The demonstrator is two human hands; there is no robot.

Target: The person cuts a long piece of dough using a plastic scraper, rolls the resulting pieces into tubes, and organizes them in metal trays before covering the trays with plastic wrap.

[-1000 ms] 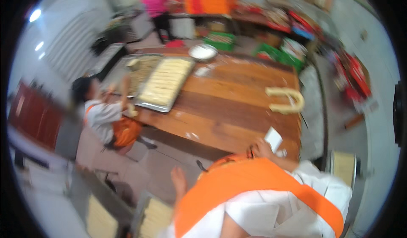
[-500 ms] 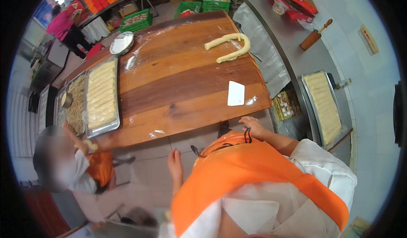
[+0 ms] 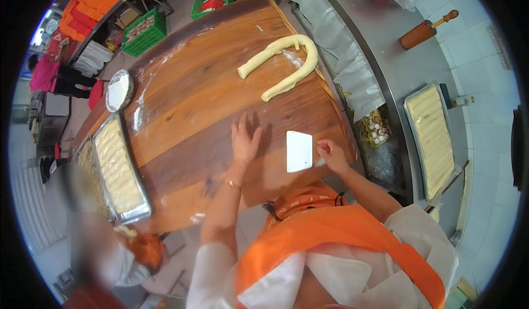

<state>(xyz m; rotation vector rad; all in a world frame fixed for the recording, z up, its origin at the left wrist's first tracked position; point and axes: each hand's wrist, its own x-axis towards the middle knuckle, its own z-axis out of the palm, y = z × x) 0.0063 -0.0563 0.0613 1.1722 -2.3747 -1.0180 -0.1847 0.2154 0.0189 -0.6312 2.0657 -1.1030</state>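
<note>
A thick pale dough rope [image 3: 309, 61], bent into a U with its ends toward the left, lies on the far right of the wooden table [image 3: 193, 110]. My left hand [image 3: 245, 141] is over the table, nearer to me than the dough, open with fingers spread and holding nothing. To its right a white dough scraper [image 3: 299, 152] lies flat on the wood. Just beyond the scraper's right edge is my right hand [image 3: 332, 155], fingers curled in and no object visible in them. Neither hand touches the dough.
A tray of dough strips [image 3: 118, 171] sits on the table's left side, beside a seated co-worker [image 3: 132, 259]. Behind it is a white-filled bowl [image 3: 118, 91]. On the right steel counter are another dough tray [image 3: 430, 138] and a wooden rolling pin [image 3: 419, 36].
Both my hands have risen from beside my body to over the table, the left reaching farther forward. My view has moved closer to the table. The dough and scraper look undisturbed.
</note>
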